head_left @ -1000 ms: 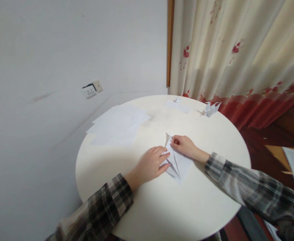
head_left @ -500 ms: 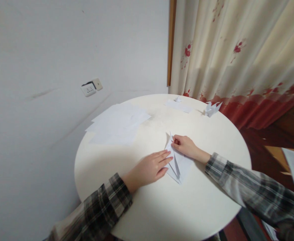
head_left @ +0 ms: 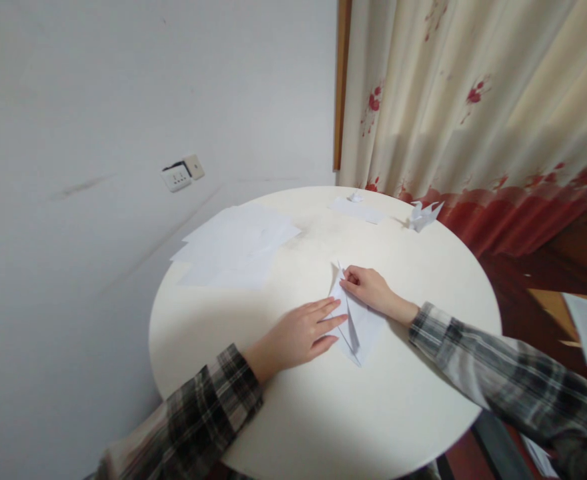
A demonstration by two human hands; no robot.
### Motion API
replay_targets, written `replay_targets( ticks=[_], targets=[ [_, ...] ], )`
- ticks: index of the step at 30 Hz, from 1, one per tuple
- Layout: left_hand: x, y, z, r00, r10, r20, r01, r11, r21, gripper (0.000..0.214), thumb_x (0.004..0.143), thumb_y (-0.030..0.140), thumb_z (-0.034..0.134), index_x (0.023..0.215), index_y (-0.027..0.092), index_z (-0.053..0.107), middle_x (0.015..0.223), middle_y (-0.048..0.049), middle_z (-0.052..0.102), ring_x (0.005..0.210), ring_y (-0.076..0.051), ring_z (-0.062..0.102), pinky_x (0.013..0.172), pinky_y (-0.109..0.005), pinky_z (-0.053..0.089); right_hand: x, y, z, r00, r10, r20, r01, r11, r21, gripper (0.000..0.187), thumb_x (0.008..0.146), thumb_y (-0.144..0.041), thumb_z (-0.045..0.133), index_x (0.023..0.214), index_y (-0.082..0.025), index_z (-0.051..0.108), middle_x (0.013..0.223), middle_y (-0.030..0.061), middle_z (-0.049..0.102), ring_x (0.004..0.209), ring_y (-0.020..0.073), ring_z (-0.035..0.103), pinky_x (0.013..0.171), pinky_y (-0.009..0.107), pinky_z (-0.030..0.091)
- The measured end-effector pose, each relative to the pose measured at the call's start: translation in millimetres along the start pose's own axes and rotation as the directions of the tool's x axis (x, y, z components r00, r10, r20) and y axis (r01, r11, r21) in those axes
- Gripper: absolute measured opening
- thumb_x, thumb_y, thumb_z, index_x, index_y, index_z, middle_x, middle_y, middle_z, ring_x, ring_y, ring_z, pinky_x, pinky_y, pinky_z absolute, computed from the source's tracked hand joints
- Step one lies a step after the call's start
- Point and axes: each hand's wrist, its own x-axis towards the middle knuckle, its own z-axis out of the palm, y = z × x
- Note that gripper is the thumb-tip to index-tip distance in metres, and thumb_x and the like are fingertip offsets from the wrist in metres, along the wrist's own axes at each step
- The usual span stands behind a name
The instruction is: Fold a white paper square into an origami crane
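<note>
Looks like home — floral curtain [head_left: 453,127], wall socket [head_left: 177,179], round table [head_left: 333,420].

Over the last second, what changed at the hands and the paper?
The left hand straightened its fingers, which shifted slightly right and nearer the wearer over the folded white paper. The right hand stayed at its far end; nothing was let go. The white paper crane and flat white sheets stayed put.

Paper [head_left: 367,325]: white, folded in layers
Flap [head_left: 352,333]: narrow, slightly raised
Near corner [head_left: 358,361]: sharp
Place: lying on the round white table [head_left: 313,407]
</note>
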Motion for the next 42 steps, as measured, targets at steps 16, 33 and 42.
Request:
replay_targets(
  ticks=[16, 33, 42],
  targets=[
    [1.7, 2.5, -3.9, 1.0, -0.017, -0.012, 0.017, 1.0, 0.005, 0.038, 0.09, 0.032, 0.04, 0.123, 0.018, 0.05, 0.133, -0.0118, 0.046, 0.126, -0.022, 0.039, 0.103, -0.038, 0.035, -0.8, -5.6, 0.3, 0.999, 0.039, -0.005, -0.039, 0.995, -0.089, 0.015, 0.083, -0.03, 0.05, 0.081, -0.019, 0.059, 0.067, -0.0007, 0.061, 0.059, 0.0104, 0.051, 0.053, 0.021, 0.028],
    [17.2, 1.9, -1.4, 0.992, -0.11, -0.055, 0.111, 0.994, 0.012, 0.037, 0.089, 0.035, 0.04, 0.118, 0.014, 0.049, 0.13, -0.0143, 0.046, 0.124, -0.024, 0.039, 0.103, -0.039, 0.033, -1.6, -8.4, 0.9, 1.0, 0.023, 0.006, -0.022, 0.992, -0.126, 0.013, 0.082, -0.029, 0.049, 0.082, -0.019, 0.058, 0.069, -0.0004, 0.063, 0.061, 0.0114, 0.053, 0.054, 0.021, 0.029],
    [15.0, 0.7, -1.2, 0.99, -0.139, -0.002, 0.139, 0.99, -0.002, 0.041, 0.09, 0.04, 0.037, 0.121, 0.015, 0.047, 0.136, -0.0133, 0.041, 0.127, -0.021, 0.036, 0.106, -0.036, 0.03, -0.2, -7.5, -0.3, 1.0, 0.012, 0.021, -0.009, 0.99, -0.142, 0.015, 0.084, -0.029, 0.049, 0.085, -0.018, 0.059, 0.071, 0.0005, 0.064, 0.062, 0.0112, 0.054, 0.055, 0.021, 0.031]
  ],
)
